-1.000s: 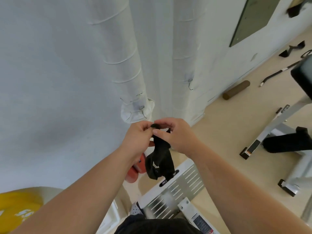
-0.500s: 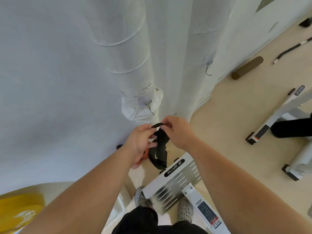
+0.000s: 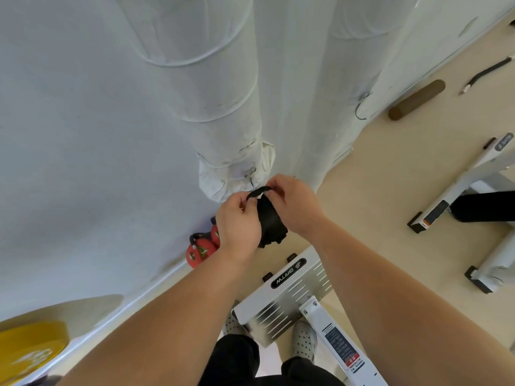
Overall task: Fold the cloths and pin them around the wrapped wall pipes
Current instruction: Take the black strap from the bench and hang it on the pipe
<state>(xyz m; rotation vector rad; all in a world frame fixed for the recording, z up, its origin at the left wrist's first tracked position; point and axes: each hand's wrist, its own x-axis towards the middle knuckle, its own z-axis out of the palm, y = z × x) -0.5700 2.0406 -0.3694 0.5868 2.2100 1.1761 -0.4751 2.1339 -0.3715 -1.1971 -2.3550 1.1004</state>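
Observation:
A black cloth (image 3: 269, 218) hangs bunched between my two hands, just below the left wrapped pipe. My left hand (image 3: 238, 221) pinches its top edge from the left. Pinching the same edge from the right is my right hand (image 3: 295, 204). The left wrapped pipe (image 3: 220, 93) is white, and a white cloth (image 3: 220, 179) sits around its lower end, held by a metal pin (image 3: 250, 172). A second white wrapped pipe (image 3: 334, 79) stands to the right and carries a pin (image 3: 365, 96) with a dark wire hanging from it.
A silver perforated machine plate (image 3: 287, 299) lies at my feet. A red dumbbell (image 3: 202, 247) rests by the wall base. A yellow disc (image 3: 30, 349) sits lower left. White equipment legs (image 3: 457, 190), a brown roller (image 3: 416, 100) and a bar lie on the beige floor at right.
My view has tilted down and closer to the pipes. Both hands have gathered the black cloth shorter, so less of it hangs below them.

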